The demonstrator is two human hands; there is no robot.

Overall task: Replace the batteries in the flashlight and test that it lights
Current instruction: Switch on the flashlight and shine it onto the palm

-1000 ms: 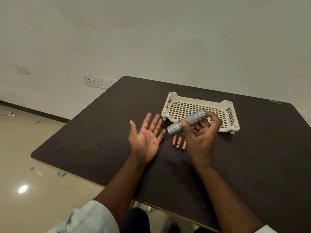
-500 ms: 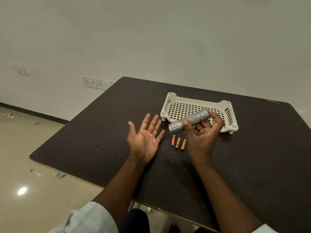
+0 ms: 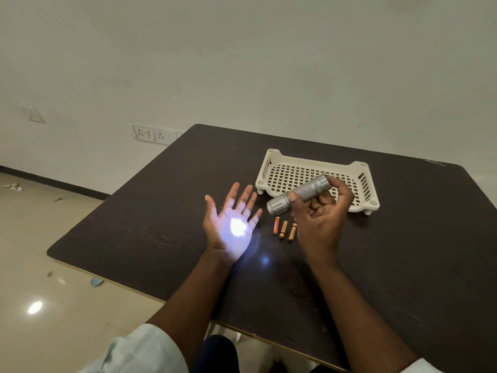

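Dark table; right hand grips lit flashlight; left hand flat, fingers spread, beam on palm.

1. Far right of the table is taken up by the tray.
2. Three batteries are laid between the left hand and right hand, narrowing that gap.
3. Bare tabletop is left along the left side and near edge.

The person's left hand lay open, palm up, fingers spread, forearm extended forward. The right hand was raised beside it, fingers and thumb curled around a silver knurled metal flashlight.
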